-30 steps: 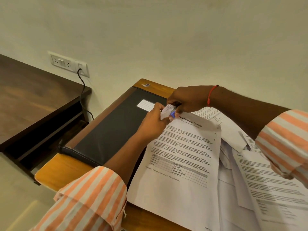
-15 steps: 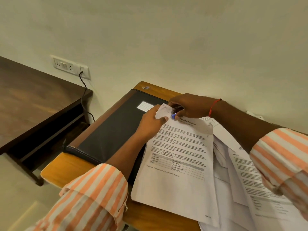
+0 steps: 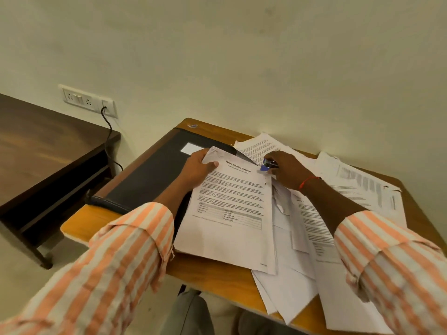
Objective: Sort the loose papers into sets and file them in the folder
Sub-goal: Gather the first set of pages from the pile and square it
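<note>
Right hand (image 3: 287, 174): had shifted away from the left one, from the top-left corner of the sheets to the top-right, fingers curled round what looked like a small blue stapler (image 3: 267, 164).
Left hand (image 3: 199, 166): pinched the crumpled top-left corner of the transcript set (image 3: 229, 213), thumb on top.
Risk to the set: if that pinch slackened, the pages could fan out, and a staple might miss the lower ones.
Risk at the edge: loose papers (image 3: 290, 293) overhung the counter (image 3: 212, 276); a sleeve could sweep them off.
Set's place: between both hands, its left edge lying over the folder.
Folder (image 3: 145, 180): closed, flat, just left of the left hand.
Other papers: spread beyond the right hand.
</note>
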Demonstrator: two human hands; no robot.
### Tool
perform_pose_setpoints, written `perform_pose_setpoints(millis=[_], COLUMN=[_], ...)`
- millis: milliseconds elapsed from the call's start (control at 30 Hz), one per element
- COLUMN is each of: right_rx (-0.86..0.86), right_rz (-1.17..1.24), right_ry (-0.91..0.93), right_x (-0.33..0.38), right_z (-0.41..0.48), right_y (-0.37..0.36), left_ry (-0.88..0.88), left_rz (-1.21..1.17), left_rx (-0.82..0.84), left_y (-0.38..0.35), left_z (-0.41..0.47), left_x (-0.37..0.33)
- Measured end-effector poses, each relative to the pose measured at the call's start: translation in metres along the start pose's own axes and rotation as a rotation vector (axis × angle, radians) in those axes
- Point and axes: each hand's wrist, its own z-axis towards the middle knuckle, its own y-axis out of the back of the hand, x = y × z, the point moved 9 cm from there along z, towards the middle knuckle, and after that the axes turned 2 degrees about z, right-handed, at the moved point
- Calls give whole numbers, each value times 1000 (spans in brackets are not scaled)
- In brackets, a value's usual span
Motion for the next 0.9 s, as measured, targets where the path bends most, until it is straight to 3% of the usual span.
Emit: perform_pose_setpoints(millis=[167,367,600,733,900], right_rx=[-62,-157,-149,-77,-104], right_rz=[-20,-38,-172,-208,-258], right_ry=[-119,-109,15,100,161], right_x=[-35,-27,17,43,63], right_z=[-23,5,95,146,209], right_y=[-2,5,-11,-43,-71], left_ry=[-16,37,396,350,250], left_rz=[97,107,166,224,241], left_rx=[-21,-21,174,130,104], left_y=[-4,-5,-7,10,10], left_z=[-3,0,30,48,52], left_x=[-3,0,12,12,23])
